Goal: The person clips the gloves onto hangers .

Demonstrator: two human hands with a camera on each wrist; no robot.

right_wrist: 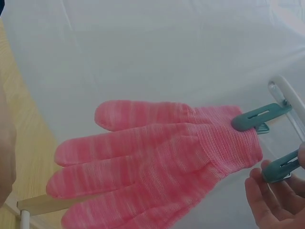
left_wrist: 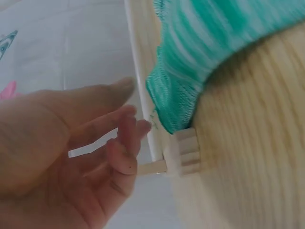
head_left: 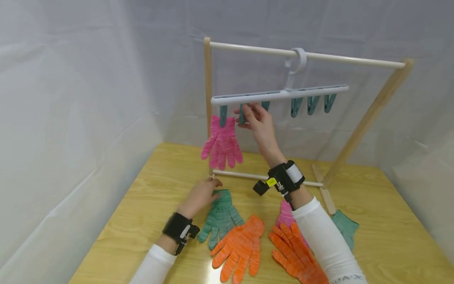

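A pink glove (head_left: 222,144) hangs fingers down from the leftmost teal clip of a white clip hanger (head_left: 280,94) on the rack's top rod (head_left: 354,60). My right hand (head_left: 248,112) is raised to the second teal clip (head_left: 242,115) and pinches it, just right of the pink glove. The right wrist view shows that clip (right_wrist: 281,167) between my fingertips (right_wrist: 267,191), beside the pink glove (right_wrist: 157,157). My left hand (head_left: 203,193) hovers low over the cuff of a green glove (head_left: 221,219) on the table. In the left wrist view its fingers (left_wrist: 131,119) are loosely curled next to the green cuff (left_wrist: 176,100), holding nothing.
Two orange gloves (head_left: 239,246) (head_left: 294,254) lie on the wooden table (head_left: 390,236) near me. A second pink glove (head_left: 285,215) and another green glove (head_left: 345,228) lie partly under my right arm. The rack's lower rod (head_left: 237,175) and wooden legs stand behind. White sheeting surrounds the table.
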